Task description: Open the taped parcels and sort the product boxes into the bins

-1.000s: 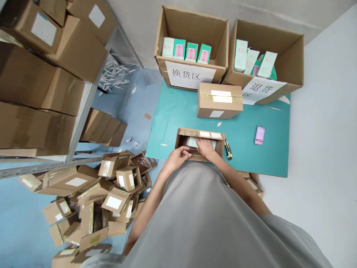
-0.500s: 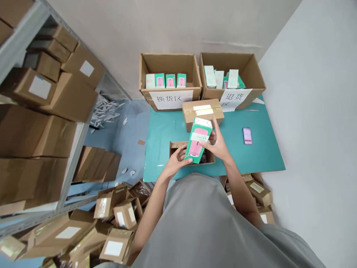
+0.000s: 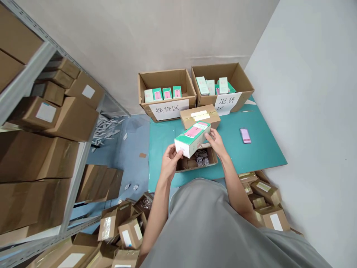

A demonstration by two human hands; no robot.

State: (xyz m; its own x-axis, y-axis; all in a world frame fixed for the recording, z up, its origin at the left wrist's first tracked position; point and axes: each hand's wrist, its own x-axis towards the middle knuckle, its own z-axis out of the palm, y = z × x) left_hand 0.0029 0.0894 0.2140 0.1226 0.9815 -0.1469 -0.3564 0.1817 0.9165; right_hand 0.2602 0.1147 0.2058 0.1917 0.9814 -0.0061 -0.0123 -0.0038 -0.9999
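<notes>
Between my two hands I hold a green, white and pink product box (image 3: 193, 136), tilted so that its white end faces me. My left hand (image 3: 171, 158) grips the near end, thumb on the white face. On the far right side my right hand (image 3: 215, 142) closes around the other end. Right beneath it stands an open cardboard box (image 3: 192, 163) on the teal table (image 3: 251, 152), with crumpled grey paper (image 3: 202, 158) inside. Just behind sits a taped carton (image 3: 201, 114) with a white label.
Two large open cartons, one on the left (image 3: 167, 78) and one on the right (image 3: 217, 70), hold similar product boxes and bear paper signs. A phone-like object (image 3: 245, 136) lies on the table's right. Shelves of cartons (image 3: 75, 115) stand left; discarded cartons (image 3: 131, 232) pile up below.
The product box has been turned from showing its pink front to showing its white end and side, still in both hands. The view has shifted, and more of the open box's inside shows.
</notes>
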